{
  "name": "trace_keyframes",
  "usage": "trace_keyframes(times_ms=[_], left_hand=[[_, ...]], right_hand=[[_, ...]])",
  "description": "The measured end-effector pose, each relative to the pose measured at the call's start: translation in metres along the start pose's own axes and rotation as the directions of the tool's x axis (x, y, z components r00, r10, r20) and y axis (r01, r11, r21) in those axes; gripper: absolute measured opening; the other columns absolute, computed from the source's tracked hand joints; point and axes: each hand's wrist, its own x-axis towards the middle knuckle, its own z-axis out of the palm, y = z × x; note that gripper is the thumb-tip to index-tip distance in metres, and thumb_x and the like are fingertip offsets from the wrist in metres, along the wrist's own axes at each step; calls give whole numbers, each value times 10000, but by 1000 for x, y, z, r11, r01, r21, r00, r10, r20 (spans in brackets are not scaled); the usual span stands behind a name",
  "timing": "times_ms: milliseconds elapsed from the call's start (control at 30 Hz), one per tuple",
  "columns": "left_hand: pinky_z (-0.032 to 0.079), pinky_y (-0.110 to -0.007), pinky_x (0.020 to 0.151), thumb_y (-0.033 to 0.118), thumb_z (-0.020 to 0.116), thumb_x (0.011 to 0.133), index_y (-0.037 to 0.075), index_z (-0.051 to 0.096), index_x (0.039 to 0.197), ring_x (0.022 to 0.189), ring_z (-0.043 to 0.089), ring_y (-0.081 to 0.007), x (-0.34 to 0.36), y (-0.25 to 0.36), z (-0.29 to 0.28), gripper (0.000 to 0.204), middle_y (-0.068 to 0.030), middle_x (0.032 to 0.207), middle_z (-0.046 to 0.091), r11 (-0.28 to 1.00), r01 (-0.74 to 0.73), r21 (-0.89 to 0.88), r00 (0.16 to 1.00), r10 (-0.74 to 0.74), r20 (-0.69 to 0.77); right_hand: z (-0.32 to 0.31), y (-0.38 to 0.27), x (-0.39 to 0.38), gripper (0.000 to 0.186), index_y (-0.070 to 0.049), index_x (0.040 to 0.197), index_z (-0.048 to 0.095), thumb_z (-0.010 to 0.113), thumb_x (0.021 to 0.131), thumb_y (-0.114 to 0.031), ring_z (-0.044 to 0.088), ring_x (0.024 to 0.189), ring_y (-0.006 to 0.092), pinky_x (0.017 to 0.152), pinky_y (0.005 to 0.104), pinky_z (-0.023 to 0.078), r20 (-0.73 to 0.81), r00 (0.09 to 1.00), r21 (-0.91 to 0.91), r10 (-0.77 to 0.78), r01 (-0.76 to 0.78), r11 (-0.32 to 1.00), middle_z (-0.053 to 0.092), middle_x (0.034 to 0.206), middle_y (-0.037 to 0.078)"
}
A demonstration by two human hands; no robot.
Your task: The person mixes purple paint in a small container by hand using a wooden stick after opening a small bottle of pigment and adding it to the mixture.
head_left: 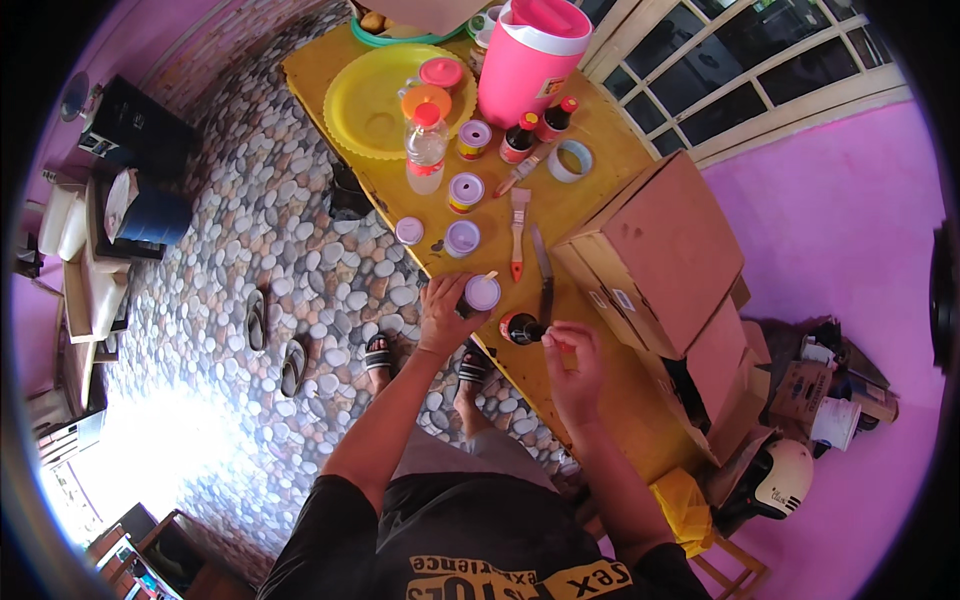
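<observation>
My left hand (443, 318) is closed round a small can (482, 293) with a pale purple top, near the table's edge. A short flat wooden stick (488, 276) rests at its top. Just right of it is a dark bottle (518, 328) with a red label, its neck pointing toward my right hand (573, 372). The fingers of that hand are pinched beside the bottle's mouth. A bit of red shows at them, too small to name. Beyond the bottle lie a knife (543, 270) with a dark handle and a paintbrush (518, 235).
On the yellow table (395, 195) stand more small cans (466, 192), a plastic bottle (425, 155), two dark sauce bottles (519, 140), a pink jug (530, 65), a yellow tray (350, 105) and a tape roll (569, 160). A cardboard box (660, 260) stands at the right.
</observation>
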Motion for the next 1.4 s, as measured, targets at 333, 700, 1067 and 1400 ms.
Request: trace_keyframes(times_ms=[333, 700, 1067, 1400], left_hand=[[436, -443, 1004, 276, 901, 712, 106, 700, 1248, 1152, 608, -313, 0, 0, 1, 597, -69, 1190, 692, 1000, 3, 18, 1000, -3, -9], [433, -451, 1014, 301, 908, 714, 122, 696, 1263, 1177, 606, -308, 0, -1, 1, 615, -63, 1212, 693, 1000, 18, 23, 1000, -19, 10], [441, -456, 1002, 335, 911, 716, 129, 694, 1256, 1169, 607, -305, 0, -2, 1, 617, -56, 1214, 689, 1000, 5, 28, 1000, -5, 1], [419, -457, 1011, 319, 900, 705, 129, 683, 1275, 1190, 589, -308, -1, -4, 0, 639, -57, 1232, 680, 1000, 15, 19, 1000, -16, 24]], right_hand=[[10, 5, 5, 159, -107, 952, 714, 834, 855, -69, 651, 1037, 259, 932, 394, 443, 24, 966, -173, -258, 258, 951, 708, 1094, 45], [14, 15, -1, 207, -99, 1006, 715, 839, 843, -65, 638, 1069, 273, 931, 395, 450, 49, 972, -133, -231, 235, 963, 683, 1148, 76], [31, 9, 39, 388, 4, 1013, 711, 485, 1114, -295, 677, 973, 329, 895, 399, 512, 33, 967, 8, 255, -255, 967, 704, 990, 168], [56, 28, 39, 658, -1, 860, 682, 391, 1129, -526, 669, 801, 223, 817, 363, 512, 71, 858, -187, 508, -489, 852, 699, 809, 103]])
